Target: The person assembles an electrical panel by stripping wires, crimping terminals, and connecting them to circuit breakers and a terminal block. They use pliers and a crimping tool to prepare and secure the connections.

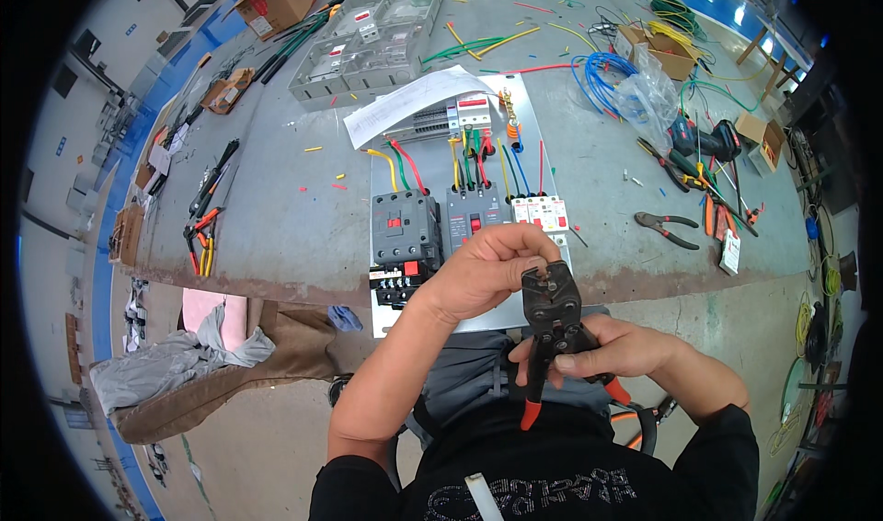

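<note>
My right hand is wrapped round the handles of black crimping pliers with red handle ends. The pliers' head points away from me, over the near edge of a white mounting plate. My left hand is closed at the pliers' jaws, thumb and fingertips pinched together; whatever they pinch is too small to tell. Just beyond it on the plate are a black contactor, a grey circuit breaker and white miniature breakers. Coloured wires rise from their far sides. A paper sheet partly covers the plate's far end.
On the grey table lie pliers, a cordless drill, cutters and scattered wire offcuts. Clear plastic enclosures stand at the back, with blue wire coils to the right. Clothing lies below the table's left front edge.
</note>
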`<state>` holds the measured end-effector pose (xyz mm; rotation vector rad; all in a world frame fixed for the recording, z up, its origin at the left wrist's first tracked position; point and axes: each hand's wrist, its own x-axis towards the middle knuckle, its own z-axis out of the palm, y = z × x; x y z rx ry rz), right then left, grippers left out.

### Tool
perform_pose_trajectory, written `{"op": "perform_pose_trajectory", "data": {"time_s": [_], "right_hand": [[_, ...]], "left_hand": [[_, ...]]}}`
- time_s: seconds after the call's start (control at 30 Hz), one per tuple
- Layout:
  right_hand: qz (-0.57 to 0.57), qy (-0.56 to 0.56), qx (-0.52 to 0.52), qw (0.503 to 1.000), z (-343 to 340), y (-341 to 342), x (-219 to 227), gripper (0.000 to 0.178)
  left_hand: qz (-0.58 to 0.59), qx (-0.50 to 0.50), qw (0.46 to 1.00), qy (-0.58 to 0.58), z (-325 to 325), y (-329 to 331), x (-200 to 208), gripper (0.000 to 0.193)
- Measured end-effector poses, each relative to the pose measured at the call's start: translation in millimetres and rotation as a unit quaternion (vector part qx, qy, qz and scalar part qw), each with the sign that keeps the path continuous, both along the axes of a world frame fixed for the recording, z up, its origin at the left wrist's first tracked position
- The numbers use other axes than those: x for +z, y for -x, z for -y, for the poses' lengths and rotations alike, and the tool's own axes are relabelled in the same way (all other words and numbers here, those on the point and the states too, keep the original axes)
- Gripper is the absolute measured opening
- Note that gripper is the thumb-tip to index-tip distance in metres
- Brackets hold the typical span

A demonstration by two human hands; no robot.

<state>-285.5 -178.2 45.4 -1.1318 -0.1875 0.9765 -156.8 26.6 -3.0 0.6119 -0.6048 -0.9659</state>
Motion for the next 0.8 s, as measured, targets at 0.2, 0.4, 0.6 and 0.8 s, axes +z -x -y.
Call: {"op": "perform_pose_trajectory", "data": {"time_s": [0.2,0.4,0.6,0.8], "right_hand": [[-0.002,-0.004,-0.021,1.0,-2.9,2.9,0.2,0.05],[0.011,0.009,-0.021,1.0,-3.0,3.3,-1.4,0.049],[0.004,0.016,-0.022,1.0,-2.1,5.0,-5.1,0.046],[0.027,0.01,-0.071,0.997,-6.8,9.0,-10.9,0.044]], "left_hand": [[0.005,0.008,1.0,-0.004,0.6,0.9,-0.8,0.019],[0.005,0.005,1.0,-0.005,0.5,0.8,-2.1,0.018],[-0.002,0.035,0.999,-0.019,1.2,4.5,-3.3,0.013],[-0.023,0.021,0.999,-0.011,5.2,7.5,-5.7,0.019]]}}
